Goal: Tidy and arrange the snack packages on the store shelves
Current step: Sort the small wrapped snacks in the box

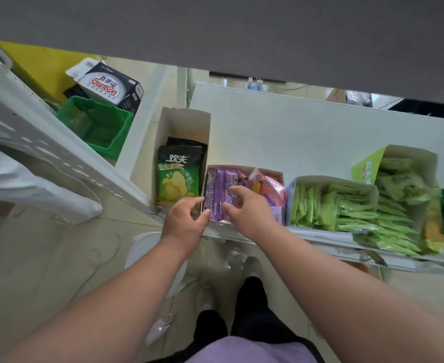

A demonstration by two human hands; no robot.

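Currently both hands work at the front of the middle display box [278,172] on the white shelf [281,127]. Left hand [183,221] sits at the box's near left corner, fingers curled, thumb and forefinger pinching the lower end of the purple snack packets [219,191]. Right hand [247,208] reaches in from the right, forefinger extended onto the top of the same bundle, remaining fingers curled along its right side. Judgement: the two hands bracket the bundle to square it up and keep the packets from fanning out.

Packets stand on edge, packed face to face. Long axis runs front to back, from the shelf lip toward the rear of the box; printed lettering runs along that axis. Pink and orange packets [270,188] fill the box's right half, more jumbled.

Neighbours: green chip bags [177,176] upright in a taller open carton to the left, faces toward the aisle, presumably for display. Light green packets [333,208] in boxes to the right, lying at a slant. Green basket [103,124] on the floor beyond the shelf end.
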